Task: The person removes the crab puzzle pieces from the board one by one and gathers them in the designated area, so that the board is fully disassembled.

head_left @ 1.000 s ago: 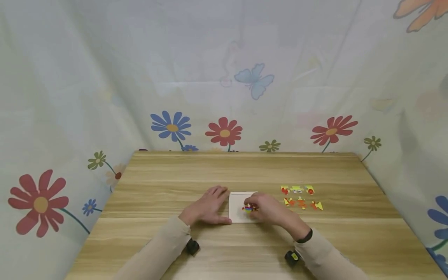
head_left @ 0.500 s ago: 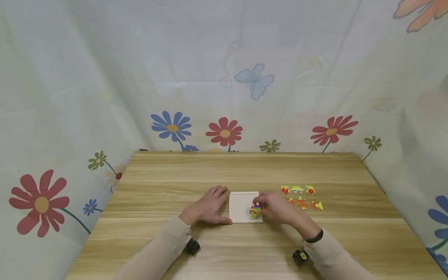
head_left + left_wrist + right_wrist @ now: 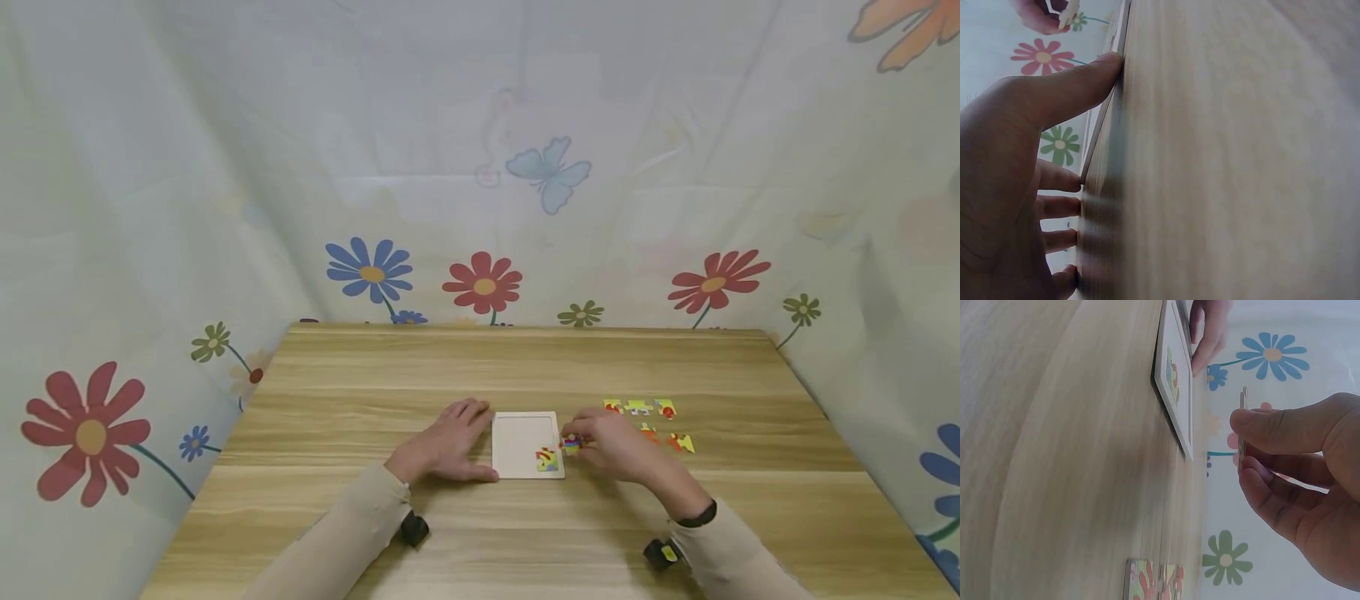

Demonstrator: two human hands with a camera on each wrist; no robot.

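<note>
A square, light puzzle tray [image 3: 519, 442] with a low rim lies on the table. One colourful puzzle piece [image 3: 547, 459] sits in its near right corner. The left hand [image 3: 447, 443] rests at the tray's left side, thumb and fingertips touching its edge and the table, fingers fairly straight. Just right of the tray, the right hand [image 3: 617, 446] pinches another puzzle piece [image 3: 572, 444] between thumb and fingers. In the right wrist view this held piece [image 3: 1242, 431] is edge-on and raised off the table, its picture mostly hidden.
Several loose yellow and red puzzle pieces [image 3: 638, 407] lie in two rows to the right, partly behind the right hand. The wooden table [image 3: 375, 367] ends at a flower-printed cloth [image 3: 420, 167] at the back and sides.
The right hand has moved right, from above the tray to beside it, holding one piece. The other piece now lies in the tray's near right corner. The left hand has stayed put.
</note>
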